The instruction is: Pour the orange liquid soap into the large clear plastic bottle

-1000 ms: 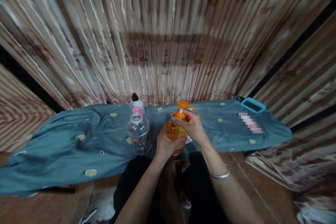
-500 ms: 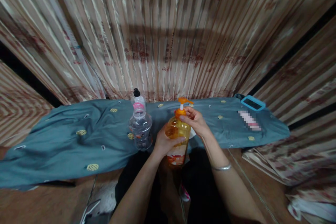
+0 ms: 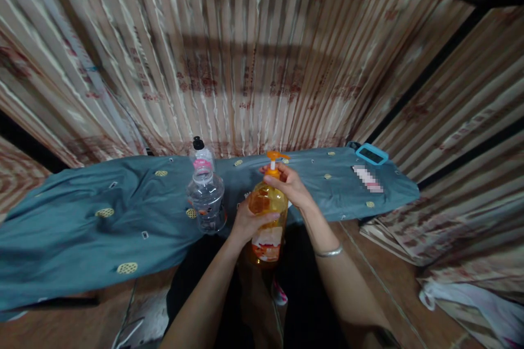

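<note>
The left hand [image 3: 248, 223] wraps around the belly of a clear orange plastic pump bottle [image 3: 267, 218], holding it upright at the centre of the frame, just in front of the near edge of the worktop. The right hand [image 3: 289, 188] closes on the bottle's orange collar, fingers pinched round the neck under the pump head [image 3: 275, 157]; whether it is turning the collar is hard to say. Just left of the bottle stands a clear, empty-looking plastic bottle [image 3: 207, 202], with a smaller black-capped bottle [image 3: 200, 151] behind it. All rest on a teal patterned cloth [image 3: 102, 223] covering the worktop. A blue-framed flat object [image 3: 371, 154] lies at the cloth's upper right.
</note>
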Motion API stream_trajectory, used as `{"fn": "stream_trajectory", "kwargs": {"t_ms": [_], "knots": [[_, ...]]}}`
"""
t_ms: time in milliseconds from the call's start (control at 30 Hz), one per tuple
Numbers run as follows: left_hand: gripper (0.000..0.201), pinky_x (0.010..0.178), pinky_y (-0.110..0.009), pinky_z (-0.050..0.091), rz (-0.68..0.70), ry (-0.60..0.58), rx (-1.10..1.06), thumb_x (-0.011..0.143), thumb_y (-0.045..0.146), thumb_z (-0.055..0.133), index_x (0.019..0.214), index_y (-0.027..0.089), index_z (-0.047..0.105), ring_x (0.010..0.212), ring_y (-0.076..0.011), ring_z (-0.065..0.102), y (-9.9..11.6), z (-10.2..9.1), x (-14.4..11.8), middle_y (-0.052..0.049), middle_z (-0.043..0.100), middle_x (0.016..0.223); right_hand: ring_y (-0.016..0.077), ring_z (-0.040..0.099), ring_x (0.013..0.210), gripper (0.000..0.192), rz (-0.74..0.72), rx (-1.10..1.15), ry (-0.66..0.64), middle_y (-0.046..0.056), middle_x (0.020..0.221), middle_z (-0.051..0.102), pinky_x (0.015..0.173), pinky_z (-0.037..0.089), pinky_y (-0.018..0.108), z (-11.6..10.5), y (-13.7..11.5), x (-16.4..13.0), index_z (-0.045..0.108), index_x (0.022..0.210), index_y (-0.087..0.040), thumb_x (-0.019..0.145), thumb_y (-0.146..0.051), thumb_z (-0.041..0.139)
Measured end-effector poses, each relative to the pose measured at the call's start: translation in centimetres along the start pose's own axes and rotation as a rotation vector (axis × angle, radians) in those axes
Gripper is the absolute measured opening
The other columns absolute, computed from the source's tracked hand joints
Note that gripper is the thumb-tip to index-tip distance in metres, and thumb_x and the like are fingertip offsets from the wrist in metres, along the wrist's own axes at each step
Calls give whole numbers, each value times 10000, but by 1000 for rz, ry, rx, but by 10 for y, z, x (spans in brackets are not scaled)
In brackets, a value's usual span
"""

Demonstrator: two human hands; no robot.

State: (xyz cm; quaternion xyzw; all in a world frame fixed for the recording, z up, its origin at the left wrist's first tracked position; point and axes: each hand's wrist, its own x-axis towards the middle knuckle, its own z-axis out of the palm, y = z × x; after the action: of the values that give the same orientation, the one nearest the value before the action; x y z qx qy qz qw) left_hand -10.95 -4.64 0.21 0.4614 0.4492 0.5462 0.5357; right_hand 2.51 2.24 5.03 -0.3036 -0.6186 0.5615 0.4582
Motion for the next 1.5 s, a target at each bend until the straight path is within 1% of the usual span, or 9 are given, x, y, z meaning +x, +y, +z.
{"fn": "stream_trajectory", "kwargs": {"t_ms": [133, 367, 433, 567, 800, 1000, 1233, 1400, 1500], "knots": [[515, 882, -409, 585, 18, 30, 87, 544, 256, 866, 1017, 176, 678, 926, -256, 734, -2, 1, 3, -53, 772, 979, 177, 658, 832, 202, -23, -26, 130, -9, 929, 693, 844, 516, 410, -2, 8, 4, 631, 882, -178, 769, -215, 794], [579, 895, -410, 569, 43, -22, -18, 528, 326, 877, 1047, 160, 680, 952, -266, 721, -11, -1, 5, -66, 768, 1008, 206, 680, 915, 287, 21, 43, -21, 41, 1009, 725, 884, 513, 442, -5, -1, -6, 683, 1047, -181, 855, -394, 705], [628, 918, -411, 558, 32, -36, -38, 514, 352, 886, 1074, 160, 675, 990, -271, 711, -12, -1, 6, -74, 760, 1049, 205, 676, 927, 265, 3, 49, 15, 29, 1008, 720, 890, 511, 439, -6, 2, -4, 671, 1038, -184, 838, -347, 733], [658, 915, -414, 553, -2, -28, -58, 463, 365, 909, 1040, 149, 681, 969, -278, 711, -11, -1, 7, -78, 764, 1018, 159, 661, 765, 177, -1, 33, 95, -24, 867, 695, 778, 533, 373, -9, 9, -1, 640, 870, -175, 782, -214, 788], [666, 919, -385, 549, -15, -46, -91, 468, 352, 911, 1064, 157, 685, 993, -269, 706, -14, -2, 8, -70, 760, 1047, 198, 687, 893, 257, 52, 56, -13, 33, 987, 737, 895, 505, 433, -8, -2, -8, 690, 1004, -188, 867, -405, 688], [648, 907, -379, 551, -25, -64, -65, 465, 354, 911, 1042, 156, 691, 963, -262, 711, -17, -3, 10, -65, 765, 1017, 152, 661, 738, 149, 49, 32, 86, -22, 849, 706, 750, 533, 354, -9, 5, -1, 644, 831, -172, 798, -230, 777], [643, 912, -367, 540, -30, -65, -103, 469, 326, 903, 1051, 158, 687, 948, -245, 703, -12, -2, 8, -55, 761, 1005, 207, 684, 925, 306, 54, 74, -37, 38, 1006, 729, 887, 511, 438, -9, -5, -6, 668, 1097, -183, 866, -381, 694], [606, 870, -355, 549, -55, -70, -152, 448, 302, 908, 996, 158, 692, 883, -226, 708, -11, -1, 9, -42, 762, 951, 135, 643, 681, 137, 42, -10, 44, -30, 805, 686, 672, 532, 314, -11, 5, -3, 647, 843, -168, 818, -240, 760], [605, 848, -352, 553, -63, -63, -157, 434, 298, 912, 980, 155, 694, 868, -227, 710, -11, 0, 9, -42, 763, 932, 133, 638, 669, 129, 3, -50, 56, -28, 785, 685, 658, 529, 309, -12, 1, 0, 659, 839, -164, 830, -256, 750]]}}
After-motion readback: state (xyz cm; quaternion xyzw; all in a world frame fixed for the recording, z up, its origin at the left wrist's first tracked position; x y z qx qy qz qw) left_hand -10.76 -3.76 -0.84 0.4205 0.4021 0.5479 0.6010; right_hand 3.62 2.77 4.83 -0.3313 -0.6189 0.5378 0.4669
